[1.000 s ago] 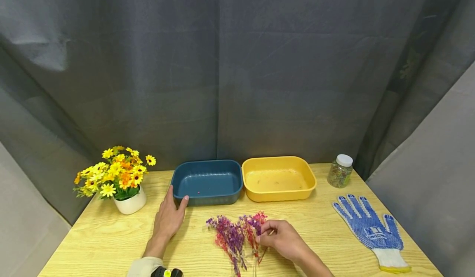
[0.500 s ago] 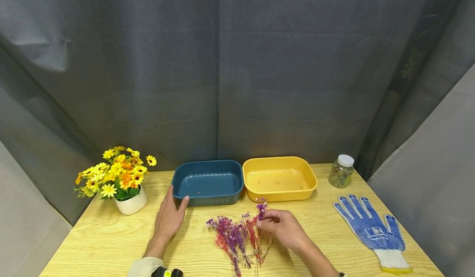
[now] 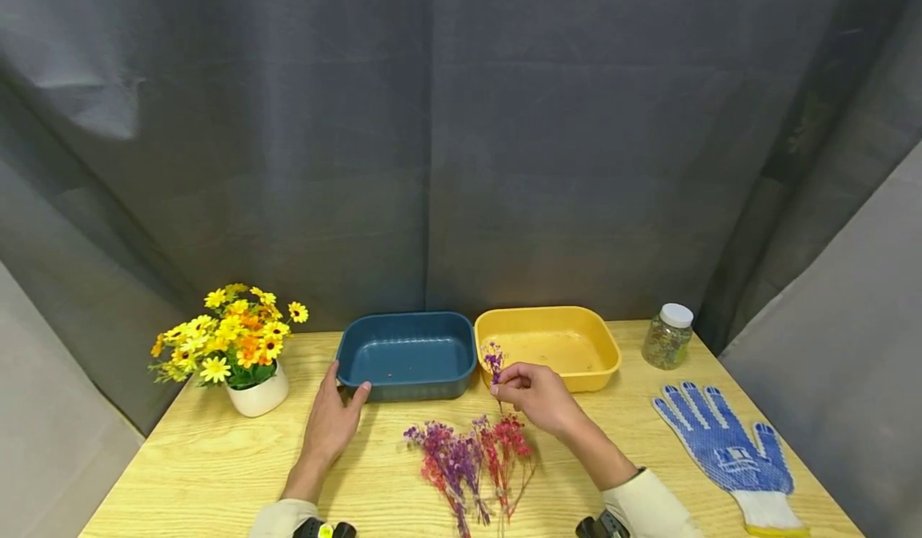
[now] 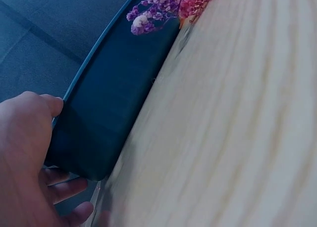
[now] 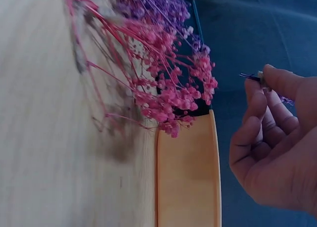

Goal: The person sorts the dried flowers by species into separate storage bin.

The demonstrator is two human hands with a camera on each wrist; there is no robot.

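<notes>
My right hand pinches a small sprig of purple dried flowers between thumb and fingertips, in front of the yellow basin. The sprig stands roughly upright, raised off the table; in the right wrist view only its stem end and a bit of bloom show past the hand. My left hand holds the near left corner of the dark blue basin, its thumb on the rim and its fingers against the outside. Pink and purple dried flower bunches lie on the table between my hands.
A white pot of yellow and orange flowers stands at the left. A lidded jar and a blue-and-white work glove are at the right. Both basins stand side by side before a dark curtain.
My right hand has moved up and away from the bunches, lifting the purple sprig towards the gap between the basins. My left hand stays on the blue basin.
</notes>
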